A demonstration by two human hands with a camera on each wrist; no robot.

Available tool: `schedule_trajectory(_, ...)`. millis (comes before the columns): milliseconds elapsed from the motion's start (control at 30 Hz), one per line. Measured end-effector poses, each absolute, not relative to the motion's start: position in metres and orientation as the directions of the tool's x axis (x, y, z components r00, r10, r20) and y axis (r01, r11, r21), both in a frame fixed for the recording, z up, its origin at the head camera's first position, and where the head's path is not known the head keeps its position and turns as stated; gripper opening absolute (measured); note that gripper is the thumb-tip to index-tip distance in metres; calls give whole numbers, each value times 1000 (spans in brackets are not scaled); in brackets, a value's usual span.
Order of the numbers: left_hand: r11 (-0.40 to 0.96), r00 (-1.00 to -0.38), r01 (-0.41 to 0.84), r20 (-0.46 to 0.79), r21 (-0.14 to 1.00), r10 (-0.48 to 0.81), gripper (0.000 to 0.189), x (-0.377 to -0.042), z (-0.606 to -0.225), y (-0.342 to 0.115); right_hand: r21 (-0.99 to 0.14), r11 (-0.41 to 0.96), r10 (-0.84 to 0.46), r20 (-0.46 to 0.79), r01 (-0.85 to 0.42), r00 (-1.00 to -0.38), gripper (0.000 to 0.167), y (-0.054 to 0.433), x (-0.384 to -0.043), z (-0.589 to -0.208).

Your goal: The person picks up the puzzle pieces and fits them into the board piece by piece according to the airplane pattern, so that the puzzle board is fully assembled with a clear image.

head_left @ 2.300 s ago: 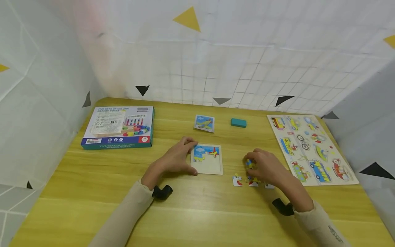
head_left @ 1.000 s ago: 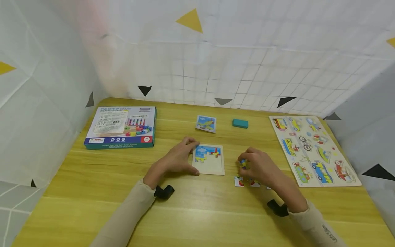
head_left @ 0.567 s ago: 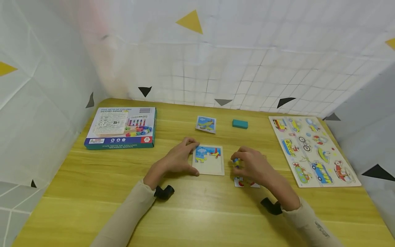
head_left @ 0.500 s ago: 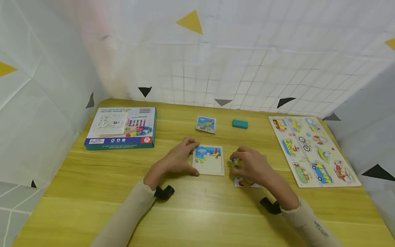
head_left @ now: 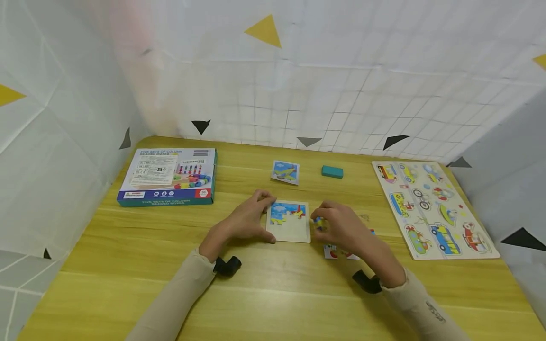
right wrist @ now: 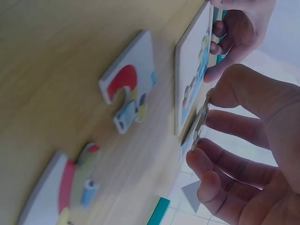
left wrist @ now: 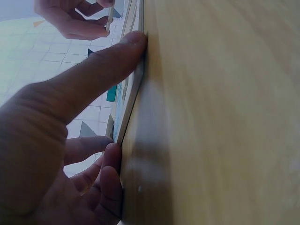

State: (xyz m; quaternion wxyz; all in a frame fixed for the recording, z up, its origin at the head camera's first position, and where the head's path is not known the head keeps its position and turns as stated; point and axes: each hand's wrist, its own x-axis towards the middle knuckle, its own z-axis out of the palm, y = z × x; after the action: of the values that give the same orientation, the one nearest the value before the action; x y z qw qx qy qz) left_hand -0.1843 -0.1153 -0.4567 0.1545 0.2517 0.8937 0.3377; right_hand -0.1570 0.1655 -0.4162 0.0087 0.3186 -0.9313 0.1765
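Observation:
A square puzzle tray [head_left: 291,234] lies flat, its upper part filled with blue sky and red-and-yellow plane pieces, the lower part bare wood. My left hand [head_left: 245,220] grips its left side, thumb at the near corner and fingers at the far corner. Just right of the tray, my right hand [head_left: 343,225] pinches a blue-and-yellow jigsaw piece [head_left: 319,223] between thumb and fingers. In the right wrist view that piece [right wrist: 200,123] is seen edge-on, off the table. Beneath the right hand lie loose jigsaw pieces [head_left: 330,252], partly hidden by it.
Behind the tray stand a small airplane picture card [head_left: 285,172] and a teal block [head_left: 332,171]. A bead-set box [head_left: 166,176] lies at the back left. On the right is a large vehicle puzzle board [head_left: 431,208]. White cloth walls [head_left: 324,85] enclose the table.
My right hand has carried the pinched piece left, from above the loose pieces to beside the tray's right edge. The left hand has kept its hold on the tray.

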Motion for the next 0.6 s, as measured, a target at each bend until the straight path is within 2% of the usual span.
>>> schedule_trajectory(600,643,-826,346,-103,683,554,110,-184,-455,-115,-336,732,-597,103,-593,-796,24,139,-162,-413)
